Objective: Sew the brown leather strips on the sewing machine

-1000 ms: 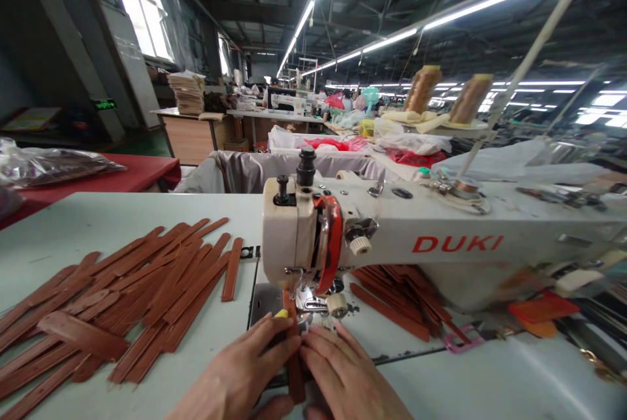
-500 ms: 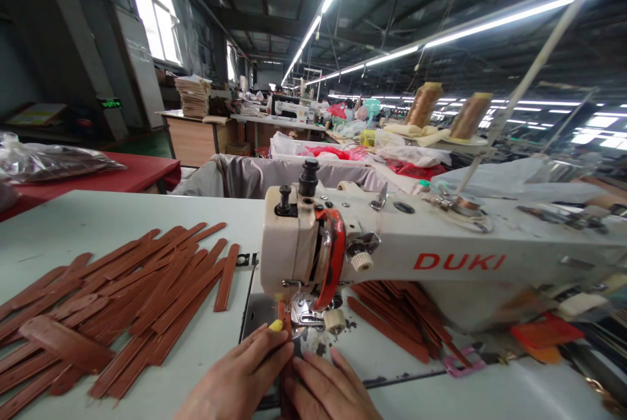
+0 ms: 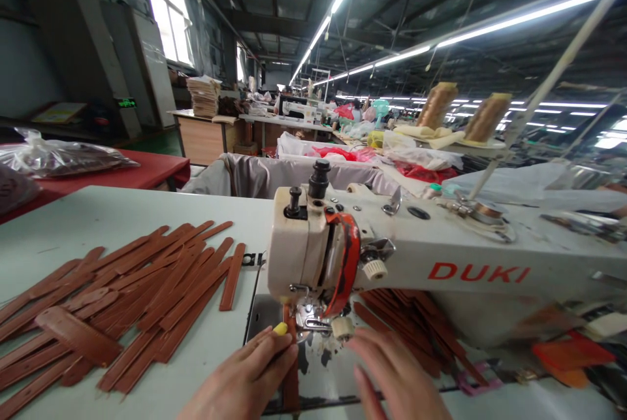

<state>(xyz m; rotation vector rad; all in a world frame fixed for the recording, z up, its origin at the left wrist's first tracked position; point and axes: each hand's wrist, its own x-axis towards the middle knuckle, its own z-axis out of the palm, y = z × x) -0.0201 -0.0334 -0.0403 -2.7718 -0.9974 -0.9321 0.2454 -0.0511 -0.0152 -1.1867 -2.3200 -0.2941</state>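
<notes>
A narrow brown leather strap runs lengthwise under the presser foot area of a white sewing machine marked DUKI. My left hand presses and grips the strap from its left side, close to the needle; a yellow cover sits on one fingertip. My right hand is off the strap, fingers stretched out and apart, beside the small white roller at the presser foot. Under the machine arm lies a bunch of brown straps, partly behind my right hand.
A loose pile of brown straps covers the left of the table. One wider looped piece rests on it. A pink clip-like object and a red-orange piece lie at right. Behind stands a grey cloth-lined bin.
My right hand has left the strap and moved right, toward the roller and the straps under the arm. My left hand stays on the strap. The view has shifted slightly.
</notes>
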